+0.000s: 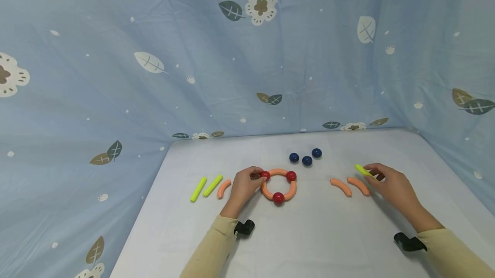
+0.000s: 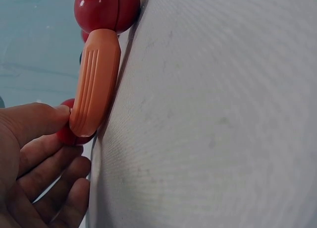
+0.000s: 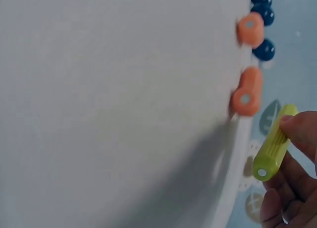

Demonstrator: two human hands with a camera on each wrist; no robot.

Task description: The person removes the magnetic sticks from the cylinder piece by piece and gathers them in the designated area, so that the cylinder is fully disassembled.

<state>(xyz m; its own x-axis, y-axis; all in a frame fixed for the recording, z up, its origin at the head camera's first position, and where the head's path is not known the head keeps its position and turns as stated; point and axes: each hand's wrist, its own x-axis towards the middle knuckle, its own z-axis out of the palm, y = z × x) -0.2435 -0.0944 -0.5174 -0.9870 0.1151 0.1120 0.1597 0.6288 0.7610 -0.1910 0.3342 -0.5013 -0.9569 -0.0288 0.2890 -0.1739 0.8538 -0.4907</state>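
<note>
A ring lies on the white table, made of curved orange rods [image 1: 277,171] joined by three red balls [image 1: 278,198]. My left hand [image 1: 244,184] is at the ring's left side, pinching its left red ball [image 1: 264,175] between thumb and fingers. In the left wrist view, the thumb [image 2: 42,121] presses that ball beside the end of an orange rod [image 2: 94,84]. Over at the right, my right hand [image 1: 392,185] holds a straight yellow-green rod [image 3: 275,143] between thumb and fingers, above the table. A pale round dot shows on the rod's end.
Two yellow-green rods [image 1: 204,187] and a curved orange rod [image 1: 224,189] lie left of my left hand. Three dark blue balls [image 1: 307,160] sit behind the ring. Two curved orange rods [image 1: 349,187] lie just left of my right hand. A blue patterned curtain [image 1: 270,54] hangs behind the table.
</note>
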